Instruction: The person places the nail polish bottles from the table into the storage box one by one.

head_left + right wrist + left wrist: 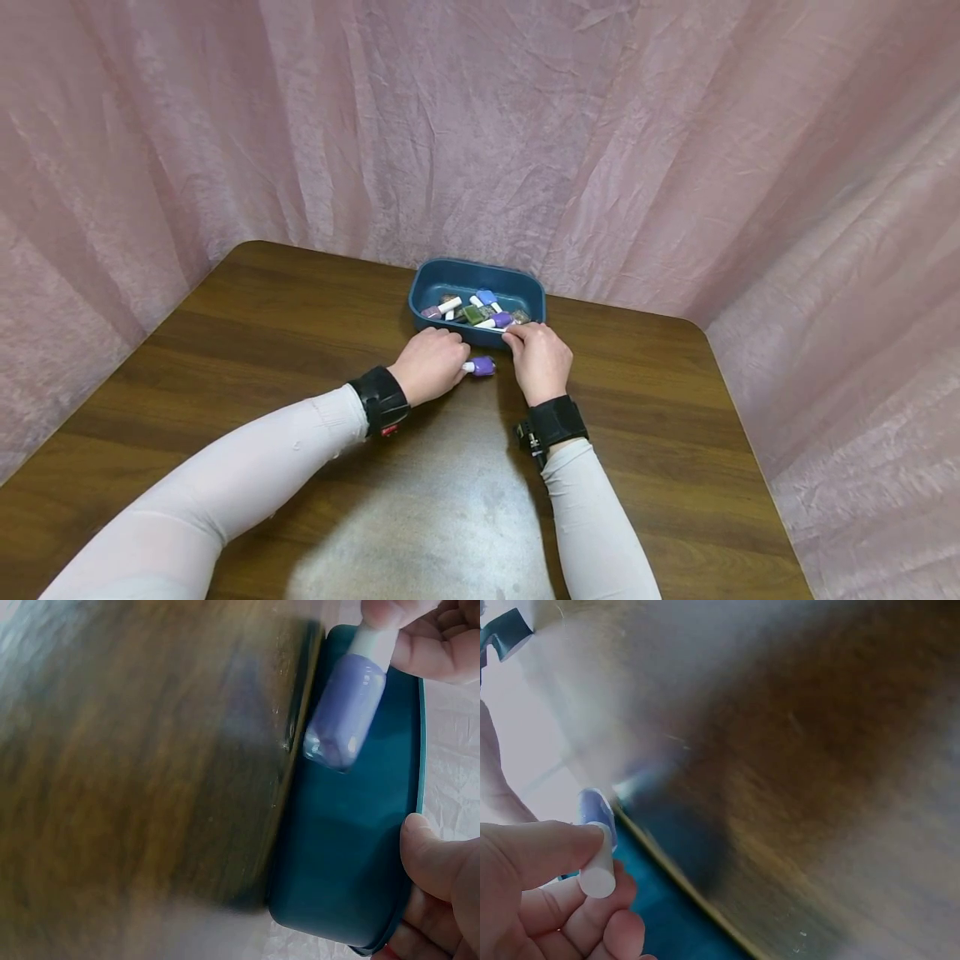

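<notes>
My left hand (431, 365) pinches a purple nail polish bottle (483, 366) by its white cap, just in front of a teal plastic bin (477, 334). In the left wrist view, the thumb and fingers close around the white cap (598, 879), with the purple glass (595, 806) beyond. My right hand (542, 361) grips the bin's front rim near its right end; the right wrist view shows the thumb (424, 840) on the rim and the other fingers partly hidden behind it. The held bottle (347, 709) overlaps the bin's side there.
Several nail polish bottles lie in the bin, among them a green one (473, 314), a blue one (487, 297) and another purple one (502, 319). The bin stands at the far edge of the wooden table (330, 292), against a pink curtain (480, 133).
</notes>
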Demonstrator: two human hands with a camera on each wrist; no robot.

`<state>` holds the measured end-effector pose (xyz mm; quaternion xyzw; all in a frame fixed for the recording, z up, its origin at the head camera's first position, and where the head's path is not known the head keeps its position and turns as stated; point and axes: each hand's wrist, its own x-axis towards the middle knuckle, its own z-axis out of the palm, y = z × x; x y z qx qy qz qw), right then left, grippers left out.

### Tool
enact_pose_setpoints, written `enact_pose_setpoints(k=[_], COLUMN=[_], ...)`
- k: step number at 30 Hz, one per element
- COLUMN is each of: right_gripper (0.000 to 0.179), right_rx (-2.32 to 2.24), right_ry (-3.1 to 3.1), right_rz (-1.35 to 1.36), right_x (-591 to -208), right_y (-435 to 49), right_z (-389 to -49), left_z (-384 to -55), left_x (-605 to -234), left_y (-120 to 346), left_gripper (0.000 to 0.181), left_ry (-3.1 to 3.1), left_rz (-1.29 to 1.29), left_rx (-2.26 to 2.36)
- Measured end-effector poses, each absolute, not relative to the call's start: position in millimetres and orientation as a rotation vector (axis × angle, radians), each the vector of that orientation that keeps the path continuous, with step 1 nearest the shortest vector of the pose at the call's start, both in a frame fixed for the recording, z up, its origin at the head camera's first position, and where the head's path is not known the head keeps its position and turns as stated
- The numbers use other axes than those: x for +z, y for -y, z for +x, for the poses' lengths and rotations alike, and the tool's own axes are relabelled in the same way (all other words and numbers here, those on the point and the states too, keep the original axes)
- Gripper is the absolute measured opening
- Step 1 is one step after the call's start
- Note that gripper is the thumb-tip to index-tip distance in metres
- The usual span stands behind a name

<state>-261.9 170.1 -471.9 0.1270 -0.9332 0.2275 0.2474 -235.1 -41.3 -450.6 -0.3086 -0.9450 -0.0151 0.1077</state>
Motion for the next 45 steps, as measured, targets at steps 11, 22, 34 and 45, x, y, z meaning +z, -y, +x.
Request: enact_pose_setpoints(k=[11,22,34,45], right_gripper=[0.012,0.011,0.013,0.013], right_rx=[0.622,0.626,0.626,0.612], right_ry=[2.532,2.538,2.520,2.540], right_rz=[0.349,0.341,0.338,0.331], right_x=[-471.3,-471.1,-471.7,-470.1], right_y=[-169.8,-170.2,-168.5,-166.9], right_z=[-260.9,-260.8,-260.1,-261.3], left_z=[-229.6,-232.9,-252.0,-278.0], left_x=[-437.9,-417.1,-404.2,-401.6], left_y=[47.0,53.1,60.5,68.4], left_gripper=[0.021,0.022,0.021,0.018], left_ry=[2.673,2.659,2.692,2.703], left_rz=[-0.913,-0.892,-0.798,-0.724], left_rx=[-0.101,-0.116,-0.144,-0.187])
